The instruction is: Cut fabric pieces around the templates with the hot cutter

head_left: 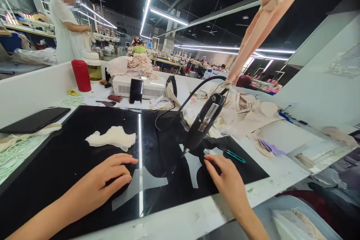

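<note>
My left hand [111, 178] rests palm down over the black glossy board, fingers stretched out. Under and beside it lies a translucent cut piece [153, 183]. A cream fabric piece [112, 138] lies beyond those fingers. My right hand [225, 174] is at the board's right side, thumb and forefinger tips together; what they pinch, if anything, is hidden. A small whitish piece [214, 151] is just behind them, near teal thread snips [235, 156]. Between my hands, a black corded tool [204, 122] with a pointed metal tip hangs over another translucent piece [194, 168].
Peach fabric strips [247, 37] suspend the tool. At the back stand a white vented box [120, 87], a phone [136, 91], a red container [81, 75] and a jar [94, 69]. Beige fabric scraps [253, 112] pile up right. Another person [66, 30] stands beyond the left partition.
</note>
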`<state>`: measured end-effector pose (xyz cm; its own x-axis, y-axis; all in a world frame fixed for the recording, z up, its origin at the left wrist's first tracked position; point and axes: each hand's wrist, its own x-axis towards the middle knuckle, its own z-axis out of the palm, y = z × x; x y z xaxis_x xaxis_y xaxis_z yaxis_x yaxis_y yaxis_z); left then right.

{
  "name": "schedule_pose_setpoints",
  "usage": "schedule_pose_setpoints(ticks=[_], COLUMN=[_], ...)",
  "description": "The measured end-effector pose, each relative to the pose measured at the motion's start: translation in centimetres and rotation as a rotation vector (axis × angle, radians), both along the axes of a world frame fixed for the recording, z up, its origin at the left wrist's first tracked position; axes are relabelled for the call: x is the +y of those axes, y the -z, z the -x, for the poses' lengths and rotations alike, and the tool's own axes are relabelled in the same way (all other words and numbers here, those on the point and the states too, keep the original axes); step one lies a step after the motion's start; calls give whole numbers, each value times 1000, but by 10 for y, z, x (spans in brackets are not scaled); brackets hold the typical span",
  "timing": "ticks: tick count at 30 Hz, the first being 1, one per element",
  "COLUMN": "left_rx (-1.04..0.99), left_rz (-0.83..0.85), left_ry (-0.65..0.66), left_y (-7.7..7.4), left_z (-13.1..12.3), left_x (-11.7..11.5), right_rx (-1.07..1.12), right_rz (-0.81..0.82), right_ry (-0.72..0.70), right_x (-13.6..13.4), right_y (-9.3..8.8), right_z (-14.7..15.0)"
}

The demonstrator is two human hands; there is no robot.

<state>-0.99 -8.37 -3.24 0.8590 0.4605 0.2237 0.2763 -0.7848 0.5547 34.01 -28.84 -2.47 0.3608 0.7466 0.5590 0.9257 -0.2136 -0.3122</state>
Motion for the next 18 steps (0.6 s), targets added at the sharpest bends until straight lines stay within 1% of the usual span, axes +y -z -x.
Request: schedule_pose_setpoints(ticks=[2,4,7,10,14,18], left_rx=[-7,-12,-23,-28,-50,-79], left_rz=[3,5,11,18,28,28], left_ry=[-16,-30,-57,-67,-64,-61], left_y=[1,0,-1,-4,-7,-8], left_z=[0,-1,-2,-2,-3,-4], left_x=[0,-1,-2,-3,-4,-4], right_rx=[-16,-27,-18,34,190,425], right_rz=[-3,6,19,20,-54,-246], right_ry=[64,91,93,74,91,162], right_x=[2,8,20,27,29,28], right_y=[3,8,15,17,9,-5], right_z=[-25,-39,-47,-50,-60,-75])
